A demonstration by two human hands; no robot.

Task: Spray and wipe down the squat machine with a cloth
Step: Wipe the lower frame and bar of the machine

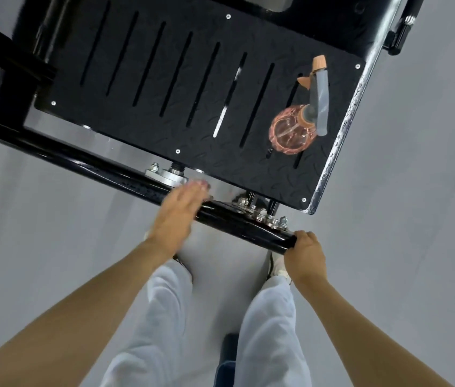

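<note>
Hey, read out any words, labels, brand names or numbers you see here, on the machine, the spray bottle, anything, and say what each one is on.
No text can be read anywhere in this view.
Black footplate: only tread pattern, slots and screws, no lettering.
Pink spray bottle: no label visible.
Glossy frame bar: a faint dotted patch, too blurred to tell whether it is text.

Pale grey floor (pixel 416 247) lay under the squat machine's black frame tube (pixel 81 155), with a white shoe (pixel 276 265) planted on the floor just beside the tube's near end. The black diamond-pattern footplate (pixel 248 169), slotted and fixed with screws along its edges, sat above the tube. One pink translucent spray bottle (pixel 290 132) stood upright on the footplate near its right edge.
</note>
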